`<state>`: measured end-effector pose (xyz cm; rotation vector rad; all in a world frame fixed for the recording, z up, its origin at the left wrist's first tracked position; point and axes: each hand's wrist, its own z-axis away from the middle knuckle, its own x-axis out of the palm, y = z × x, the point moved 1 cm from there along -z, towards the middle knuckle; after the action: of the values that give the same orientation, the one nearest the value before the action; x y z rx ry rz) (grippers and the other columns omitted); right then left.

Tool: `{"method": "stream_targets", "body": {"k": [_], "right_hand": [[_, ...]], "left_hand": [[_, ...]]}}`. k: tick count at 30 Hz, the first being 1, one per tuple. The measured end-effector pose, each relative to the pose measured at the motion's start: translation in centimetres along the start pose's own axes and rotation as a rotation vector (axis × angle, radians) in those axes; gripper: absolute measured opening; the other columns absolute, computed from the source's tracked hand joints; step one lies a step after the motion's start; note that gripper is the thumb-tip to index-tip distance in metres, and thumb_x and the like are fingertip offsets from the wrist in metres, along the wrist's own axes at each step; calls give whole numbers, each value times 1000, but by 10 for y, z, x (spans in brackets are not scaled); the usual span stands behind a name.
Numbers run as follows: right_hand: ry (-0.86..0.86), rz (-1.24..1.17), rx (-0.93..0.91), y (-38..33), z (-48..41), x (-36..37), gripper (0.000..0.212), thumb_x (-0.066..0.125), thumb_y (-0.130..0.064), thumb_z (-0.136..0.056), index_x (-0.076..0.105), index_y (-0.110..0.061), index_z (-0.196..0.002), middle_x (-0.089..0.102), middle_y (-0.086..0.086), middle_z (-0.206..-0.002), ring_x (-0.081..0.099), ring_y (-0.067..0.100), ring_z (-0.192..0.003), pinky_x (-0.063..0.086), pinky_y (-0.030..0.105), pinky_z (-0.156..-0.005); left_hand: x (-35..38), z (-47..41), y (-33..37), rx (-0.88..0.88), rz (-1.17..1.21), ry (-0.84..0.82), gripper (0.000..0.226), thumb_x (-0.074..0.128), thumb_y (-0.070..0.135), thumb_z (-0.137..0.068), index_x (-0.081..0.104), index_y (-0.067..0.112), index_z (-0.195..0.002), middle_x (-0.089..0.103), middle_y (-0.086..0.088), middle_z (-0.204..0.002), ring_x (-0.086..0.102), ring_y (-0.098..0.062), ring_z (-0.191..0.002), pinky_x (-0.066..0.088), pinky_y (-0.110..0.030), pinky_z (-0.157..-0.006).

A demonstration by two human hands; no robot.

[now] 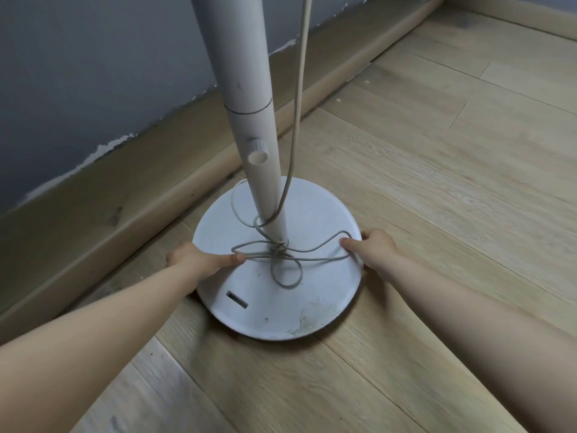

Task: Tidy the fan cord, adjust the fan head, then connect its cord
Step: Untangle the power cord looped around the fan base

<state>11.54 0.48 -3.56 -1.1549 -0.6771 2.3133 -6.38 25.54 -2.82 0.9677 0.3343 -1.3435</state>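
Single view, head-worn, wide-angle. It looks forward and steeply down from above the person's arms. Close range: both forearms enter from the bottom corners, and the left hand (199,260) and right hand (371,248) reach the fan base (281,310) at mid-frame. The pole (249,120) runs out of the top edge. The floor (452,189) fills the right side; the wall (93,73) is upper left.

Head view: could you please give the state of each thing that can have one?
Fan base, flat on the floor.
Fan pole, upright on the base.
Fan cord, tangled in loose loops round the pole's foot.
Left hand, grips the base's left rim, thumb touching cord.
Right hand, grips the base's right rim.
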Motion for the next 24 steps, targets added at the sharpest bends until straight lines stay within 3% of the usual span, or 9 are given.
{"method": "stream_targets", "body": {"k": [4,8,10,15,20,22,24], "right_hand": [[-17,-31,1,-3,-2,4,43,69,-37,-81,65,-5,-108,66,11,-109,62,31,-99,52,41,-87],[-36,-75,69,-4,-3,2,35,72,-37,-80,56,-6,-81,57,8,-89,54,22,-73,41,30,-56],[-44,-117,107,-4,-3,1,36,75,-36,-77,52,-8,-78,54,7,-88,50,20,-70,33,28,-50],[-61,-164,138,-3,-5,0,59,80,-39,-70,58,-1,-109,60,11,-110,56,27,-93,38,28,-56],[-80,-194,145,-3,-7,2,54,80,-36,-71,63,0,-108,65,11,-110,62,29,-99,50,34,-76],[-85,-213,140,-4,-5,2,47,80,-33,-72,64,-2,-103,66,11,-107,63,28,-94,51,32,-74],[-90,-243,128,-5,-2,1,29,79,-28,-74,63,-7,-86,65,9,-98,62,23,-82,48,29,-65]], "left_hand": [[-4,-4,0,-53,57,-67,125,91,55,-35,41,4,-137,46,-16,-141,44,-34,-128,46,-42,-96],[-5,-6,-1,-72,131,-92,129,94,51,-30,40,5,-138,44,-14,-143,43,-33,-130,43,-43,-100],[-5,-5,-1,-71,147,-86,127,94,50,-32,40,4,-138,45,-14,-142,44,-33,-129,44,-43,-99],[-8,-5,-3,-58,222,-99,116,95,40,-41,41,0,-135,48,-16,-140,46,-33,-127,43,-40,-95],[-10,-1,-5,-52,293,-112,108,95,34,-45,44,-2,-132,51,-16,-137,49,-33,-124,43,-37,-91],[-11,1,-7,-55,311,-117,106,95,34,-45,45,-2,-131,52,-16,-136,50,-33,-123,43,-38,-91],[-13,3,-9,-56,326,-129,106,95,35,-45,46,-2,-131,53,-16,-135,51,-32,-122,42,-37,-88]]}}
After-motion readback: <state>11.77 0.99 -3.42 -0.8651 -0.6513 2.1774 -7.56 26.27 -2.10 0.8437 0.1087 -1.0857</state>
